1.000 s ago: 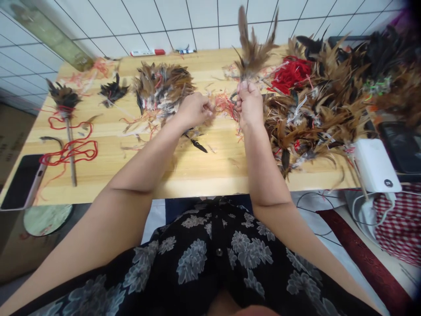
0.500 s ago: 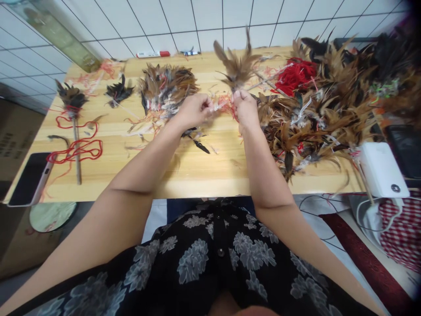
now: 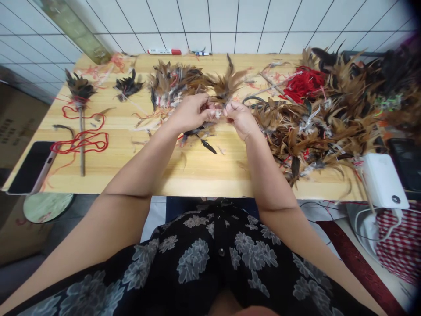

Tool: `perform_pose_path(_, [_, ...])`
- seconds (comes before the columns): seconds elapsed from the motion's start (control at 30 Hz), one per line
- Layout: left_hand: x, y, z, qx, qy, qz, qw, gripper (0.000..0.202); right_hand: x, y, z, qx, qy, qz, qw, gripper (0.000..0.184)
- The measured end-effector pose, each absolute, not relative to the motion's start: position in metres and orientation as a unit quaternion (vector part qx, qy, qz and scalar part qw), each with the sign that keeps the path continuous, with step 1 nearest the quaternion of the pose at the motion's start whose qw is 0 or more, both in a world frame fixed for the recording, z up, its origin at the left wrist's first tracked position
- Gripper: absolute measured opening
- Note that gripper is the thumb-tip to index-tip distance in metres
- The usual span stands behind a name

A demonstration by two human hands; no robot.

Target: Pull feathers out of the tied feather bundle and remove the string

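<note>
Both hands meet over the middle of the wooden table (image 3: 204, 175). My right hand (image 3: 242, 119) pinches the base of a small bunch of brown feathers (image 3: 226, 83) that fans up and away from me. My left hand (image 3: 192, 113) is closed beside it, fingertips pinching the same base, where pale thread or fluff shows. Just behind my left hand lies a pile of brown and grey feathers (image 3: 174, 83).
A large heap of brown and black feathers (image 3: 329, 118) with red yarn (image 3: 304, 85) covers the right side. At left lie a feather-tipped stick (image 3: 80, 123), red cord (image 3: 82, 142) and a phone (image 3: 28, 166). A white power bank (image 3: 381, 180) sits at the right edge.
My right hand has lowered the feather bunch from upright and high to low and nearer the left hand. The two hands have come together at its base.
</note>
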State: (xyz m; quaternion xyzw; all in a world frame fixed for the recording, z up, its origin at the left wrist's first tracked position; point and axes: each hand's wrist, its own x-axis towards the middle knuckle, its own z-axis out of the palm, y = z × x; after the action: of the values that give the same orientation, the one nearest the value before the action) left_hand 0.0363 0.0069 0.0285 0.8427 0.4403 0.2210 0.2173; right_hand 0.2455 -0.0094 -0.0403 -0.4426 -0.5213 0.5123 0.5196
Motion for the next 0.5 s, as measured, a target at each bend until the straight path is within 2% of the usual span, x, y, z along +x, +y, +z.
perform_pose_path(0.33, [0.016,0.025,0.010,0.792,0.481,0.288,0.242,0.013,0.261,-0.009,-0.030,-0.533,-0.375,0.530,0.543,0.042])
perform_pose_path(0.5, [-0.018,0.041,0.022,0.760,0.527,0.338,0.172,0.019,0.257,-0.018,-0.019,-0.550,-0.343,0.526,0.550,0.034])
